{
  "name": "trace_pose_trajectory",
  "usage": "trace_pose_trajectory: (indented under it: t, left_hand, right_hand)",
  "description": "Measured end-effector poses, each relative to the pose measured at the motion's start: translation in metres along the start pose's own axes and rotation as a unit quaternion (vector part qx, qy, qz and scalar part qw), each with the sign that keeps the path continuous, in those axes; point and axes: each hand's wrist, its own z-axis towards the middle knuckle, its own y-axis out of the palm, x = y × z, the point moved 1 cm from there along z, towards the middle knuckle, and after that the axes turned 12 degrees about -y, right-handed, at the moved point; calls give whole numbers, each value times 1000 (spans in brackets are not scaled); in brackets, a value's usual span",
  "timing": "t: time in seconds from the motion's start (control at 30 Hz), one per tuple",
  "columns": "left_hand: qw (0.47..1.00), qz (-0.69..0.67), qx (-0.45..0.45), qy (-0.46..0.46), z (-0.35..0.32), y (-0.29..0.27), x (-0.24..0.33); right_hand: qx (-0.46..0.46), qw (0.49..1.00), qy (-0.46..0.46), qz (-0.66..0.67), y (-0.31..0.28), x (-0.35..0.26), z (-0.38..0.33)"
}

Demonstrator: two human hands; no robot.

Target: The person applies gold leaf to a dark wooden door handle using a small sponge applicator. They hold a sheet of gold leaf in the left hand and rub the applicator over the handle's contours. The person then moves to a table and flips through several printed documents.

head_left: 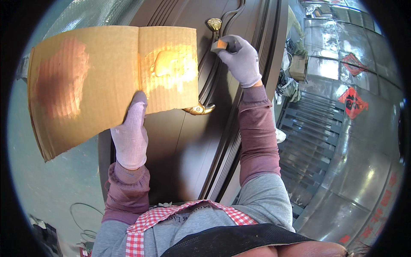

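Observation:
My left hand [132, 139], in a pale glove, grips a folded piece of corrugated cardboard [109, 85] by its lower edge, thumb on top and the other fingers hidden beneath. A wet gold puddle of paint [168, 62] lies on its right flap, and a reddish-brown stain [62, 79] marks the left one. My gloved right hand [242, 62] pinches a small sponge piece [220, 45] with an orange face. It is over a curved dark handle on a brown door panel [171, 158]. Gold shows on the handle's upper knob [214, 24] and lower tip [199, 109].
Grooved moulding [222, 160] runs along the panel's right side. Farther right are a dark slatted rack [310, 128], shiny metal sheeting [359, 141] with red paper signs, and a cardboard box [298, 67]. Clear plastic wrap [87, 15] lies at the upper left; a thin cable [79, 210] loops at the lower left.

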Motion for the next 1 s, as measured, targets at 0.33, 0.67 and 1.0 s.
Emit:
trace_pose_trajectory:
  t: [0.33, 0.67, 1.0]
  left_hand:
    - [967, -188, -3, -171, -1, 5, 3]
    - [1000, 11, -1, 7, -1, 0, -5]
    - [999, 39, 6, 22, -2, -4, -4]
  right_hand:
    - [10, 992, -70, -105, 6, 18, 6]
    - [45, 989, -81, -114, 3, 18, 6]
    - [-34, 989, -103, -106, 7, -21, -31]
